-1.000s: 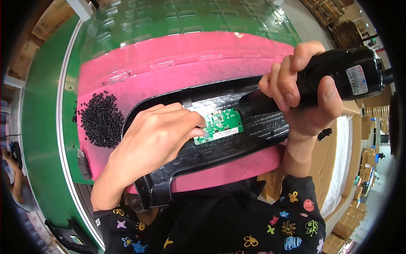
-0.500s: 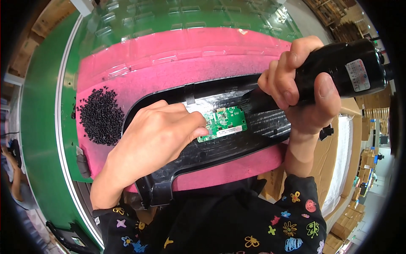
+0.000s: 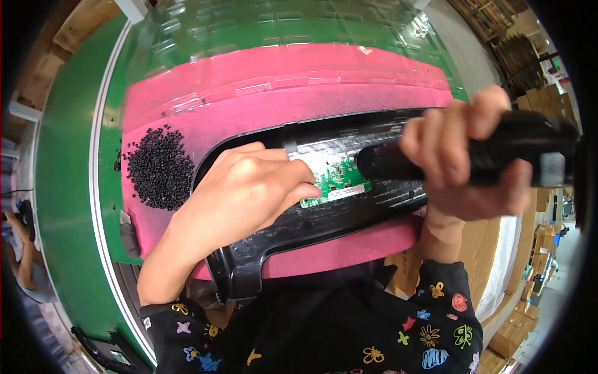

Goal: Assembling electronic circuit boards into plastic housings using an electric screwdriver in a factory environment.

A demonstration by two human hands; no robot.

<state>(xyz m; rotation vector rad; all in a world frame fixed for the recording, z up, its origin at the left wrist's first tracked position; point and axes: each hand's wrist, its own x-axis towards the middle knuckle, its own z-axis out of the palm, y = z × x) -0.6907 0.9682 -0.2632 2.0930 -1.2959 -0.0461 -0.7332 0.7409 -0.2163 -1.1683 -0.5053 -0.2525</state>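
A green circuit board [image 3: 339,181] lies inside a long black plastic housing [image 3: 289,227]. Curled over the board's left end is my left hand [image 3: 249,181], thumb and forefinger closed on that edge; the other fingertips are hidden. My right hand [image 3: 455,149], smeared by motion, is wrapped round a black electric screwdriver [image 3: 392,163]. The tool lies almost level, its nose pointing left at the board's upper right corner. Whether its tip touches the board is hidden.
A heap of small black parts [image 3: 160,168] sits left of the housing on the pink mat [image 3: 268,93]. Beyond it stretches a clear plastic tray [image 3: 286,40]. A dark grey wrapped object [image 3: 129,235] lies near the mat's left edge. Cardboard [image 3: 476,249] stands at the right.
My right hand has shifted right and slightly down with the screwdriver, tilting the tool flatter. My left hand keeps its place on the board; the whole view has moved slightly.
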